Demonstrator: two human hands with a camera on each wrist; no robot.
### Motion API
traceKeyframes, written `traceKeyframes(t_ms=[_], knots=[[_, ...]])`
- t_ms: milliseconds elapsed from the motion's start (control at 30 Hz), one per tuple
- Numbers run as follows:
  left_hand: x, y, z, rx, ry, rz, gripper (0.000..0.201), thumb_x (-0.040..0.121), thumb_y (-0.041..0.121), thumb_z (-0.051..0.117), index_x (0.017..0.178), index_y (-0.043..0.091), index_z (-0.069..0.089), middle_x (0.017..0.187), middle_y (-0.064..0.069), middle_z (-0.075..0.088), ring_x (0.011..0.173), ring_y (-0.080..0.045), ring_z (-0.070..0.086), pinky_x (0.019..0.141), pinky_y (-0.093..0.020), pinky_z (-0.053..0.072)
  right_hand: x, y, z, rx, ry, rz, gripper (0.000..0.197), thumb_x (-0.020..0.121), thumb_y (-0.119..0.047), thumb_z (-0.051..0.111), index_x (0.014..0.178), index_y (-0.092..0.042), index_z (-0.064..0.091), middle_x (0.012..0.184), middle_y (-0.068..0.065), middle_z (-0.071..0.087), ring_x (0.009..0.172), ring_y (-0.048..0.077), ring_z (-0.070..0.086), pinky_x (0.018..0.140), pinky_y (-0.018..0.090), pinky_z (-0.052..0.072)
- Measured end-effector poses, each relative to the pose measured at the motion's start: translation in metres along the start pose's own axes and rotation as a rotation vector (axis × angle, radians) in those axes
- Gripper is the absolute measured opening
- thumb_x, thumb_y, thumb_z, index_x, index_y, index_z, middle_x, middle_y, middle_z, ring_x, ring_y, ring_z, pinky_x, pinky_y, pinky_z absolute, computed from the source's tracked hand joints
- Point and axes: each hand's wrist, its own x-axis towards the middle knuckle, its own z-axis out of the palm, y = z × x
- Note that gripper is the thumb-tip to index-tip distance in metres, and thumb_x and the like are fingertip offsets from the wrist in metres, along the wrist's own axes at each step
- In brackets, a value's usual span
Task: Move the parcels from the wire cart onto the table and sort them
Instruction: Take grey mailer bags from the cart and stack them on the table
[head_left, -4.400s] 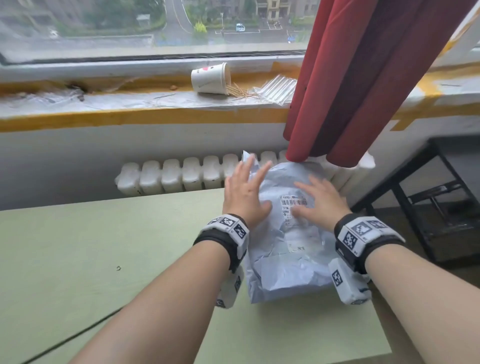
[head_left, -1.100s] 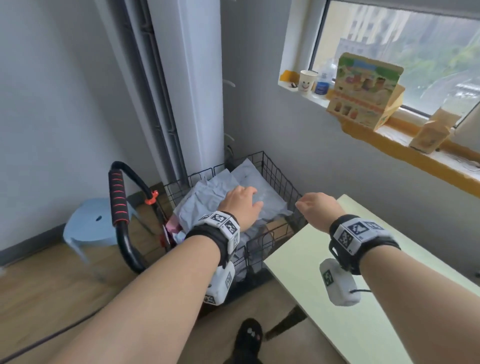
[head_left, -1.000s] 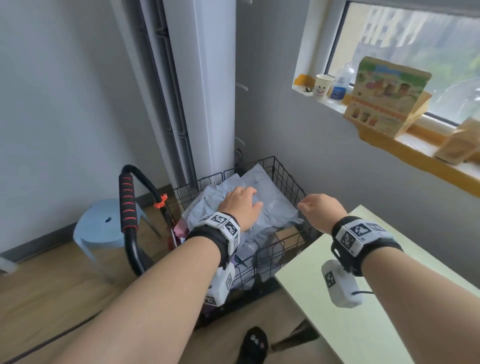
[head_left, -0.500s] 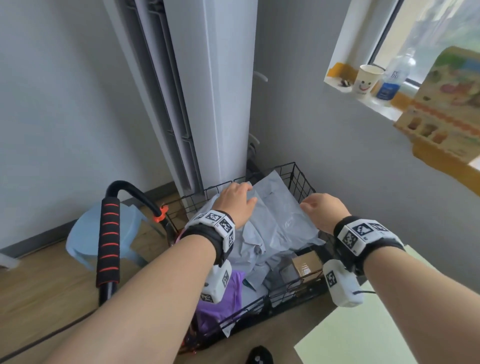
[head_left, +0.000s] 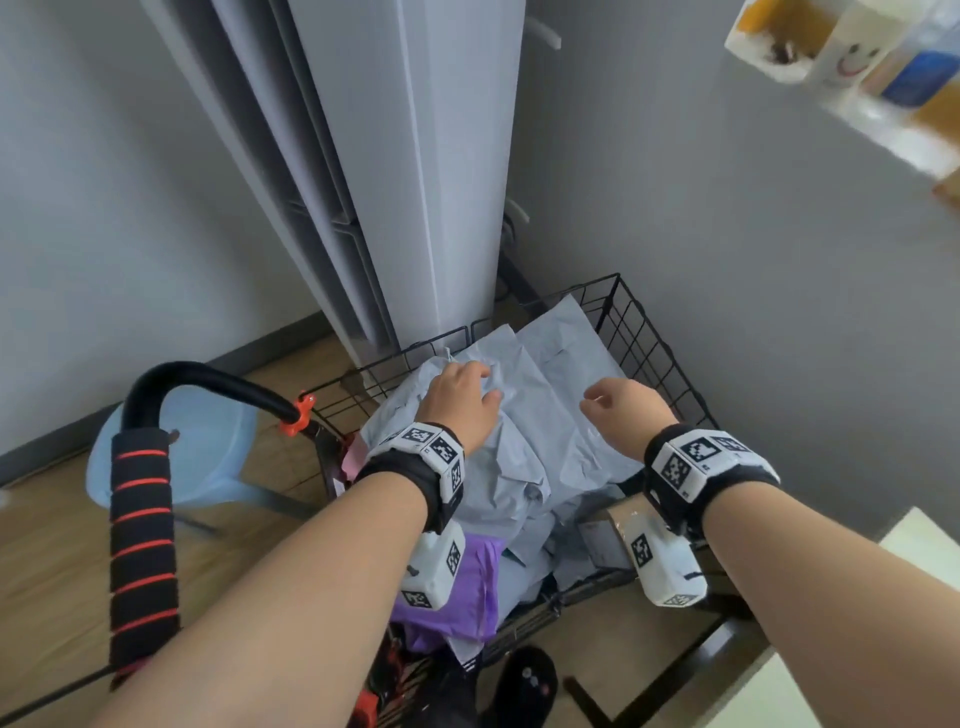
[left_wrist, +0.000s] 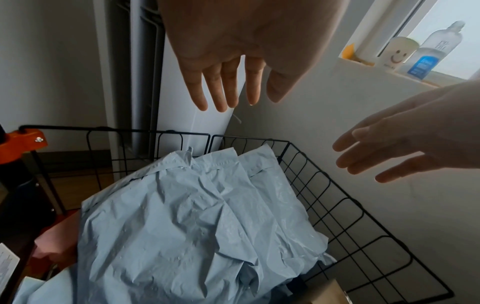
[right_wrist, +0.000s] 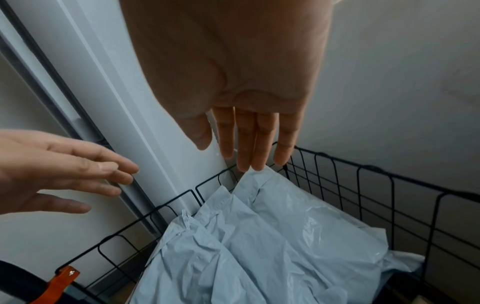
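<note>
Grey poly parcels (head_left: 524, 457) piled in the wire cart (head_left: 660, 343), several overlapping, top corners leaning on the cart's far rim. Crumpled one sits on top, toward the far-left corner; a smoother one (right_wrist: 311, 222) lies beside it on the right, w/ its corner poking above the far rim. Purple parcel (head_left: 457, 597) at the cart's near edge, under the grey ones. Brown cardboard box (head_left: 618, 519) at the near-right side, partly buried. Something pink (left_wrist: 57, 240) wedged at the left wall of the cart, can't tell what.

Left hand (head_left: 462, 400) over the crumpled parcel near the far-left corner, palm down, fingers straight & slightly spread per the left wrist view, holding nothing. Head view suggests fingertips at the bag; wrist view shows a gap, so contact unclear. Right hand (head_left: 623, 410) over the smoother parcel, right of centre, palm down, fingers extended and close together (right_wrist: 249, 144), thumb out; nothing held. Hands side by side, apart; both forearms reach fwd over the cart's near rim.

Cart handle (head_left: 140, 530): black foam w/ red stripes, at the left. Light blue stool (head_left: 208, 457) behind it. Tall white AC unit (head_left: 405, 171) in the room corner just past the cart. Pale green table (head_left: 831, 686) corner at lower right, none of the parcels on it in view. Cup w/ smiley (left_wrist: 397, 53) & clear bottle (left_wrist: 436, 49) on the window sill.
</note>
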Motion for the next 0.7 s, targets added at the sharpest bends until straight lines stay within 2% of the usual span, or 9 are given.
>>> traceKeyframes(t_ms=[100,233,333,500,700], knots=[[0.020,-0.014,0.013,-0.037,-0.043,-0.033,0.038,0.097,0.030,0.047,0.133,0.017,0.048,0.140,-0.009,0.044,0.128,-0.027,0.043,0.107,-0.039,0.036,0.022,-0.006,0.020,0.009,-0.054,0.014,0.033,0.096,-0.029,0.049,0.123,-0.013,0.059,0.118,0.006,0.065,0.105,0.025,0.060,0.081,0.027,0.044],[0.042,-0.036,0.035,-0.062,-0.088,-0.062,0.037,0.096,0.029,0.047,0.131,0.016,0.049,0.138,-0.009,0.045,0.125,-0.028,0.045,0.104,-0.038,0.038,0.050,-0.010,0.055,0.047,-0.120,0.046,0.033,0.095,-0.031,0.051,0.122,-0.014,0.059,0.119,0.007,0.064,0.104,0.025,0.059,0.082,0.029,0.045],[0.055,-0.053,0.052,-0.079,-0.121,-0.080,0.037,0.096,0.029,0.048,0.130,0.016,0.050,0.137,-0.010,0.046,0.125,-0.027,0.046,0.103,-0.035,0.038,0.067,-0.010,0.082,0.045,-0.162,0.068,0.033,0.095,-0.031,0.052,0.122,-0.014,0.060,0.119,0.006,0.063,0.106,0.026,0.058,0.080,0.027,0.041],[0.069,-0.081,0.080,-0.099,-0.175,-0.127,0.038,0.095,0.029,0.048,0.131,0.016,0.049,0.137,-0.011,0.045,0.124,-0.029,0.046,0.102,-0.037,0.039,0.090,-0.005,0.123,0.054,-0.229,0.119,0.035,0.093,-0.031,0.054,0.125,-0.015,0.058,0.123,0.006,0.061,0.113,0.026,0.056,0.089,0.029,0.041],[0.072,-0.108,0.108,-0.113,-0.227,-0.177,0.038,0.096,0.030,0.050,0.131,0.016,0.049,0.135,-0.010,0.046,0.121,-0.029,0.049,0.101,-0.036,0.040,0.100,0.007,0.159,0.102,-0.282,0.182,0.052,0.091,-0.027,0.057,0.139,-0.016,0.042,0.131,0.009,0.056,0.116,0.029,0.055,0.095,0.035,0.047]])
